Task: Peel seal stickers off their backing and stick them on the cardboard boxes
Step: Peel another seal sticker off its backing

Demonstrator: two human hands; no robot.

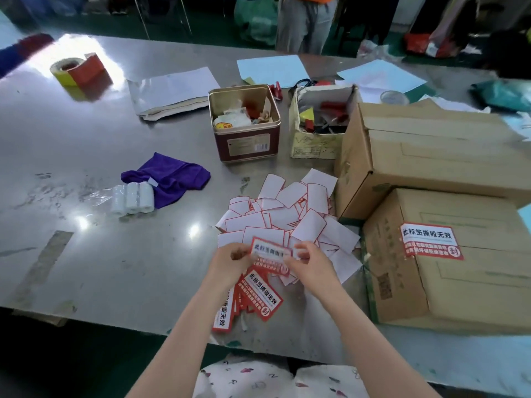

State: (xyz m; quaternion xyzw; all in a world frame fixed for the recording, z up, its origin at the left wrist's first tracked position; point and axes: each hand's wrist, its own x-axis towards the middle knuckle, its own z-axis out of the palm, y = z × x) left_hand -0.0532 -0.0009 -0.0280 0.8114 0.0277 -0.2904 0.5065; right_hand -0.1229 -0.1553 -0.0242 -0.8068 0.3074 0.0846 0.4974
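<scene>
Nearest on the metal counter (86,268) lies a small stack of unpeeled stickers (253,300), red and white, partly under the forearms. Just above it both hands hold one seal sticker (270,252) between them: the left hand (230,261) pinches its left end with curled fingers, and the right hand (309,264) pinches the right end the same way. Beyond the hands spreads a heap of white, red-edged backing slips (290,216). To the right stands a cardboard box (448,282) with a seal sticker already stuck on its top (431,245), and a second cardboard box (431,156) sits behind it. Farther left lie paper rolls in plastic wrap (132,198) touching a purple cloth (169,175). Behind them stands an open tin (244,122), just beside a small open carton (319,122).
</scene>
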